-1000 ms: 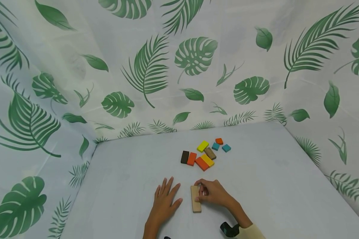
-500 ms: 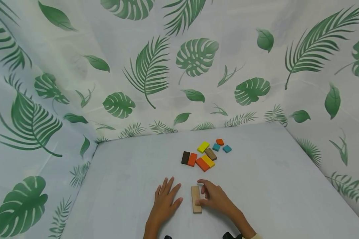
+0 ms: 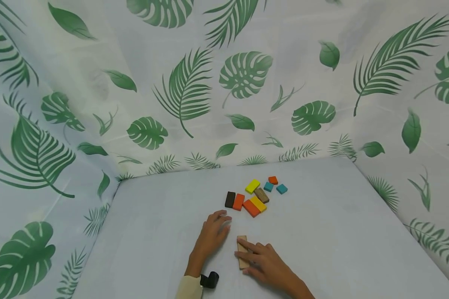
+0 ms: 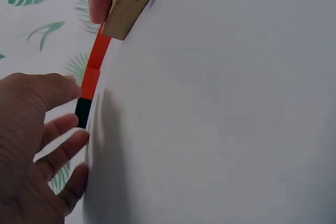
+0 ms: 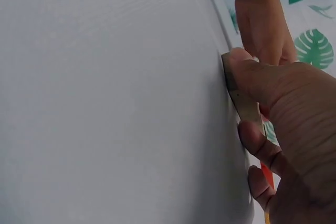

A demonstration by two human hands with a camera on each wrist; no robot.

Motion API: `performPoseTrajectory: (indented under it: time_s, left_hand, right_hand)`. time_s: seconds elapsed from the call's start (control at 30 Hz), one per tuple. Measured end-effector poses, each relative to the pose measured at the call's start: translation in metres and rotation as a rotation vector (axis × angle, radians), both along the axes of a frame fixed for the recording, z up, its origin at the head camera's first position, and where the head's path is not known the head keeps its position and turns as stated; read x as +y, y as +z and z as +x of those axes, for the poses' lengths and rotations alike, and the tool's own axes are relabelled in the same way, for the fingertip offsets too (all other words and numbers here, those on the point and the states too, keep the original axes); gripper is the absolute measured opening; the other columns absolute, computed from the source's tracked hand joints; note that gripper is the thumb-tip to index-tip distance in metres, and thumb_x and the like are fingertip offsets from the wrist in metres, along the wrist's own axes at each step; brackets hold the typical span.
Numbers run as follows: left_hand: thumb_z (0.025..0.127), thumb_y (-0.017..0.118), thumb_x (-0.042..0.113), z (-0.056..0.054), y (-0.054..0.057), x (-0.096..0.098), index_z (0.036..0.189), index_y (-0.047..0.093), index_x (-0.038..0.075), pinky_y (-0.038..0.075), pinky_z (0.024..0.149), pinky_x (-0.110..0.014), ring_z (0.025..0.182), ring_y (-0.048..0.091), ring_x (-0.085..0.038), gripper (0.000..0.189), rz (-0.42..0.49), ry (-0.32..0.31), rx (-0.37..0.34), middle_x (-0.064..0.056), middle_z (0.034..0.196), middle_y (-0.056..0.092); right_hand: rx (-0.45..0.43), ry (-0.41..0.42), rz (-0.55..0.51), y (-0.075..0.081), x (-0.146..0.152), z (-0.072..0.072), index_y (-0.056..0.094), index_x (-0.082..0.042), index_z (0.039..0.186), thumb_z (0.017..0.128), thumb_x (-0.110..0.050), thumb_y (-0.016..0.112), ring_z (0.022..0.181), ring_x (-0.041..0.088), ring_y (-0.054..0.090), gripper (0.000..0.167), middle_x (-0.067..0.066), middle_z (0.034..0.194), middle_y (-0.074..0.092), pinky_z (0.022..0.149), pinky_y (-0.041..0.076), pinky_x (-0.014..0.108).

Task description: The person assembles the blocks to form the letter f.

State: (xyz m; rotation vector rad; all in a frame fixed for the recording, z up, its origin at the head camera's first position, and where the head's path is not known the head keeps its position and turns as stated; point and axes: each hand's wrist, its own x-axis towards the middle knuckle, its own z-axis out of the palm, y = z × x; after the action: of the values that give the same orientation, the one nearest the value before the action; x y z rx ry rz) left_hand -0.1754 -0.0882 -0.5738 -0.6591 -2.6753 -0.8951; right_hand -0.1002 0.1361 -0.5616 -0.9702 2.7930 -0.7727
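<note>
A long light wooden piece (image 3: 243, 264), with a seam across it in the right wrist view, lies on the white table top. My right hand (image 3: 266, 265) rests over it, index and middle fingers stretched straight across its top. The thumb touches the near end, as the thumb (image 5: 257, 80) in the right wrist view also shows. Part of the wood (image 4: 134, 6) is hidden under those fingers. To its left, my left hand (image 3: 208, 233) is held apart with loosely bent fingers and nothing in them; the left wrist view shows its fingers (image 4: 65, 148) spread.
Beyond the hands lies a loose group of small blocks: a black block (image 3: 230, 199), an orange block (image 3: 238, 202), a yellow block (image 3: 252, 186), a brown block (image 3: 262, 195) and blue pieces (image 3: 282, 189). A leaf-patterned cloth (image 3: 194, 91) rises behind the table.
My right hand has gone from pinching beside the wood to laying straightened fingers across it. My left hand has lifted from lying flat and moved forward, its fingers now bent.
</note>
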Motion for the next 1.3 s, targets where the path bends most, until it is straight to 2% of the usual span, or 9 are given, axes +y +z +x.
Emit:
performPoseTrajectory:
  time_s: [0.17,0.37,0.47,0.63,0.73,0.87,1.0,1.13,1.3]
  left_hand:
    - [0.097,0.061,0.012,-0.029,0.000,0.015,0.122,0.065,0.006,0.049,0.097,-0.038,0.116,0.060,-0.020,0.026,0.126,-0.135,-0.068,-0.010,0.138,0.055]
    - [0.094,0.062,0.005,-0.048,0.002,0.027,0.133,0.057,0.001,0.052,0.085,-0.026,0.097,0.062,-0.015,0.039,0.172,-0.174,-0.136,-0.014,0.148,0.045]
    - [0.094,0.064,0.008,-0.054,0.006,0.031,0.142,0.049,0.004,0.049,0.083,-0.026,0.096,0.058,-0.015,0.050,0.099,-0.157,-0.203,-0.011,0.155,0.038]
    - [0.093,0.067,0.019,-0.065,0.017,0.035,0.150,0.039,0.014,0.041,0.107,-0.039,0.131,0.049,-0.021,0.063,-0.071,-0.130,-0.340,-0.002,0.160,0.030]
    - [0.093,0.068,0.021,-0.070,0.019,0.036,0.149,0.041,0.014,0.035,0.113,-0.043,0.140,0.041,-0.024,0.062,-0.130,-0.127,-0.356,-0.002,0.158,0.036]
    - [0.090,0.071,0.026,-0.071,0.015,0.034,0.139,0.052,0.012,0.041,0.107,-0.042,0.130,0.051,-0.024,0.055,-0.136,-0.133,-0.269,-0.006,0.147,0.048]
    - [0.084,0.077,0.034,-0.061,0.010,0.027,0.131,0.059,0.010,0.049,0.088,-0.029,0.100,0.058,-0.015,0.056,-0.117,-0.131,-0.208,-0.005,0.133,0.056]
    - [0.081,0.080,0.037,-0.049,0.007,0.020,0.131,0.060,0.007,0.045,0.074,-0.020,0.082,0.050,-0.007,0.061,-0.074,-0.129,-0.242,-0.006,0.127,0.057]
    - [0.081,0.080,0.035,-0.043,0.009,0.018,0.134,0.058,0.004,0.041,0.072,-0.020,0.078,0.046,-0.004,0.065,-0.005,-0.135,-0.328,-0.008,0.124,0.054]
  right_hand:
    - [-0.049,0.026,-0.022,0.002,0.004,-0.006,0.057,-0.038,0.135,0.094,-0.047,0.059,0.113,0.015,0.056,0.043,-0.005,0.154,0.041,0.073,0.032,0.024]
    - [-0.077,0.050,-0.074,-0.001,0.005,-0.004,0.059,-0.036,0.134,0.097,-0.044,0.055,0.113,0.015,0.056,0.038,-0.002,0.153,0.043,0.072,0.031,0.022]
    - [-0.084,0.048,-0.070,-0.003,0.005,-0.001,0.059,-0.036,0.134,0.097,-0.045,0.054,0.112,0.014,0.056,0.038,-0.003,0.153,0.044,0.073,0.031,0.022]
    - [-0.101,0.046,-0.063,-0.006,0.005,0.002,0.058,-0.039,0.134,0.097,-0.047,0.053,0.119,0.018,0.056,0.038,-0.005,0.153,0.043,0.075,0.033,0.023]
    - [-0.099,0.050,-0.072,-0.008,0.005,0.001,0.057,-0.039,0.135,0.097,-0.047,0.052,0.121,0.018,0.056,0.038,-0.005,0.154,0.042,0.075,0.033,0.023]
    - [-0.062,0.048,-0.083,-0.008,0.005,0.000,0.057,-0.039,0.134,0.097,-0.046,0.053,0.118,0.017,0.056,0.038,-0.005,0.153,0.043,0.074,0.032,0.023]
    - [-0.048,0.049,-0.096,-0.009,0.004,0.000,0.059,-0.037,0.134,0.097,-0.045,0.054,0.116,0.016,0.057,0.038,-0.003,0.153,0.044,0.072,0.031,0.022]
    - [-0.041,0.051,-0.095,-0.011,0.004,0.001,0.059,-0.038,0.133,0.097,-0.045,0.055,0.116,0.014,0.057,0.038,-0.004,0.153,0.044,0.071,0.031,0.021]
    - [-0.020,0.042,-0.089,-0.008,0.006,-0.003,0.059,-0.038,0.133,0.097,-0.046,0.054,0.112,0.009,0.056,0.038,-0.005,0.152,0.044,0.072,0.032,0.021]
